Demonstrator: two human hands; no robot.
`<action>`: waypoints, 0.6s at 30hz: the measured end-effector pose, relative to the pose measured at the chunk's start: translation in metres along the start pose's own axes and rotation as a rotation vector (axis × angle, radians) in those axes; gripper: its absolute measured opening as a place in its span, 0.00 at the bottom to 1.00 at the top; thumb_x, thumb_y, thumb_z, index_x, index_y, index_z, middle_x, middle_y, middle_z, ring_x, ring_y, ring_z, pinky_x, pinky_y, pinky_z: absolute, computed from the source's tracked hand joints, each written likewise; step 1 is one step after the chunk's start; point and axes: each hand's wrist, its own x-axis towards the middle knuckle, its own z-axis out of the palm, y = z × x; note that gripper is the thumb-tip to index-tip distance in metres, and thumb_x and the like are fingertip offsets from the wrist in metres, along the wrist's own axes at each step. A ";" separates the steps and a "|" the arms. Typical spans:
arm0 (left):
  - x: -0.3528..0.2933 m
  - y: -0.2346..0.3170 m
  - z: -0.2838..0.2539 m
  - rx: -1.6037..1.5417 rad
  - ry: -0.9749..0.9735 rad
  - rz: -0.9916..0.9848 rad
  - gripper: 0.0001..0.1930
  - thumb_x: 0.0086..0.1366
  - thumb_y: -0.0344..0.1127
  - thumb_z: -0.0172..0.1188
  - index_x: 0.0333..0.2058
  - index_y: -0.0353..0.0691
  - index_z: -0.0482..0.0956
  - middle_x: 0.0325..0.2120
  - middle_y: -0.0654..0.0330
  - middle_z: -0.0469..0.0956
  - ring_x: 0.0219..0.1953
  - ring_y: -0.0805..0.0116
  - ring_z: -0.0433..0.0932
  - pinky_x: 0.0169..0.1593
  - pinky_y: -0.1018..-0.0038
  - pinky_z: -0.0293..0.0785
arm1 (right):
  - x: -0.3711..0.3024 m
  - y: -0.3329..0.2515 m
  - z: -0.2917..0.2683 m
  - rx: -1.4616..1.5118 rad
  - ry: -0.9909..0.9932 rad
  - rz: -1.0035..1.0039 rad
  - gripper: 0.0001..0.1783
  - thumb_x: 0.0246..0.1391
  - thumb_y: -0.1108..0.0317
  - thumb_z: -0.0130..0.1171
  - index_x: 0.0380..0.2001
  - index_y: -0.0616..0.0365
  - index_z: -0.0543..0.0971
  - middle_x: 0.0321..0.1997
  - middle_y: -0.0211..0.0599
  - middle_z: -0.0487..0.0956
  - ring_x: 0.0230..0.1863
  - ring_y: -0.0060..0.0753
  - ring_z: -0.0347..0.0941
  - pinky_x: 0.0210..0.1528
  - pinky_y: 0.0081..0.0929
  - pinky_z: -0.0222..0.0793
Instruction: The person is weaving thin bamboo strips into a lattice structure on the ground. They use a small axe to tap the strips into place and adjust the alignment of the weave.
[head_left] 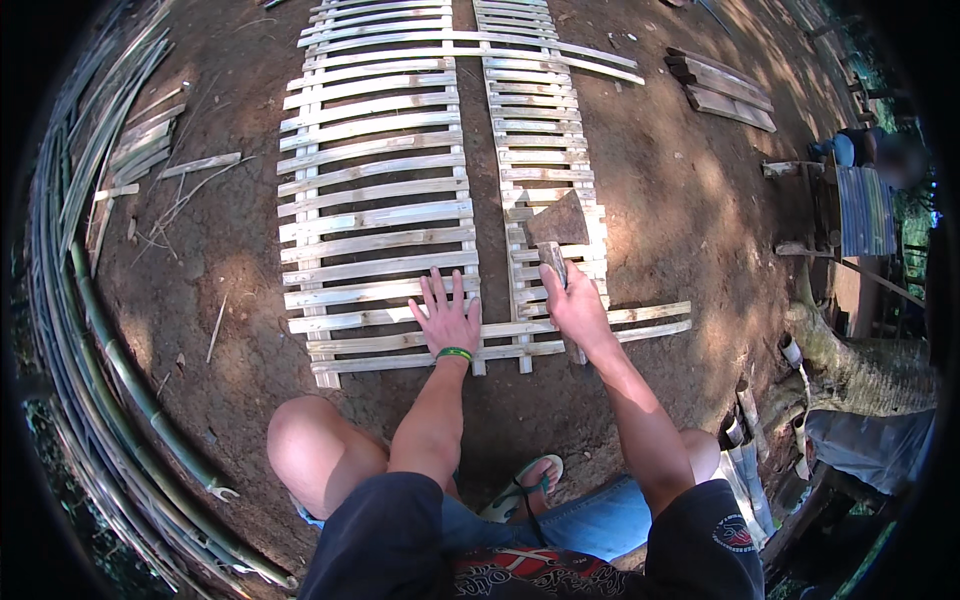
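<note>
My left hand [447,318] lies flat with its fingers spread on the near end of a wide lattice panel [372,240] of pale split-bamboo slats laid across long strips. In my closed right hand [577,305] is the wooden handle of a hatchet-like tool [562,222] with a broad, brown, fan-shaped blade. Its blade is over the narrower slatted panel [540,157], to the right of the wide one; whether it touches the slats I cannot tell. Two longer slats [650,313] run across both panels near my hands and stick out to the right.
Long bamboo poles [140,372] curve along the left side. Split pieces [143,148] lie beside them. A few boards [722,88] rest on the dirt at the far right. A tree trunk [850,365] and a person in blue [850,150] are on the right.
</note>
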 end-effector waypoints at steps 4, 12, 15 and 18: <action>0.002 0.002 -0.001 -0.022 -0.014 0.006 0.35 0.74 0.58 0.47 0.76 0.58 0.56 0.79 0.54 0.41 0.80 0.48 0.39 0.75 0.37 0.34 | -0.026 0.019 0.016 -0.282 -0.169 0.132 0.29 0.69 0.48 0.52 0.46 0.71 0.77 0.28 0.63 0.82 0.34 0.67 0.82 0.42 0.54 0.77; -0.001 -0.005 0.000 -0.012 -0.001 -0.006 0.35 0.73 0.58 0.48 0.76 0.58 0.55 0.79 0.54 0.41 0.80 0.48 0.39 0.75 0.37 0.33 | -0.023 0.007 0.023 0.098 0.073 0.081 0.27 0.69 0.49 0.53 0.46 0.70 0.79 0.37 0.66 0.83 0.44 0.71 0.80 0.49 0.55 0.75; 0.001 0.009 -0.004 -0.024 -0.034 0.011 0.35 0.73 0.58 0.48 0.76 0.59 0.56 0.79 0.55 0.41 0.80 0.48 0.39 0.75 0.37 0.33 | -0.037 0.067 0.055 -0.162 0.024 0.018 0.22 0.68 0.55 0.56 0.42 0.70 0.78 0.33 0.67 0.82 0.39 0.70 0.81 0.41 0.53 0.76; 0.000 0.001 -0.003 -0.022 -0.039 -0.015 0.35 0.73 0.58 0.47 0.76 0.59 0.56 0.79 0.54 0.42 0.80 0.48 0.40 0.75 0.38 0.33 | -0.040 0.067 0.058 -0.160 -0.091 0.141 0.26 0.69 0.52 0.55 0.45 0.72 0.77 0.31 0.63 0.83 0.35 0.64 0.82 0.40 0.51 0.77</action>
